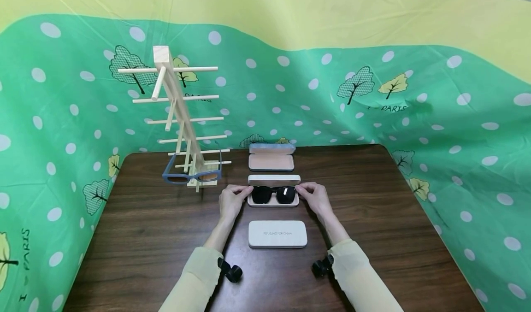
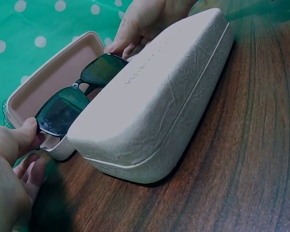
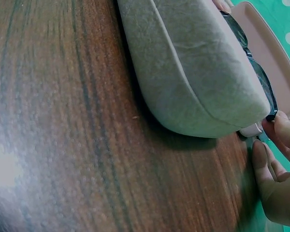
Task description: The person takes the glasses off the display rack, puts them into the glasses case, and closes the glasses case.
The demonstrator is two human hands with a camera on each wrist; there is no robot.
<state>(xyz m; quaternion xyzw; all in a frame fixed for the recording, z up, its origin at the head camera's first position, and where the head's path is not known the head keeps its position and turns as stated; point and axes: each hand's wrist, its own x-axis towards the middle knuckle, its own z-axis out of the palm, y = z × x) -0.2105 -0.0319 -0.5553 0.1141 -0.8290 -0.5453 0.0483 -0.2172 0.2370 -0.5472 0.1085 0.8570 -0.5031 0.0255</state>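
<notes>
- Rising toward the worktop's [image 1: 137, 238] far left corner, a pale, square-edged wooden rack [image 1: 178, 102] is holding out rows of slim, round pegs.
- Blue-framed glasses [image 1: 207, 176] are hanging low on the rack.
- The left hand [image 1: 233, 202] is pinching one end of the sunglasses [image 1: 265, 194] between thumb and fingers.
- Near the middle of the worktop's far edge, a bluish case [image 1: 271, 162] is lying open, showing its pinkish lining.
- In front of it, the glossy, dark-lensed sunglasses are sitting at an open white case [image 1: 274, 179], before its raised lid; whether they are touching the lining cannot be told.
- Toward the near edge, a closed off-white case [image 1: 278, 233] is resting, round-cornered, its covering finely creased.
- The right hand [image 1: 317, 198] is pinching the sunglasses' other end.
</notes>
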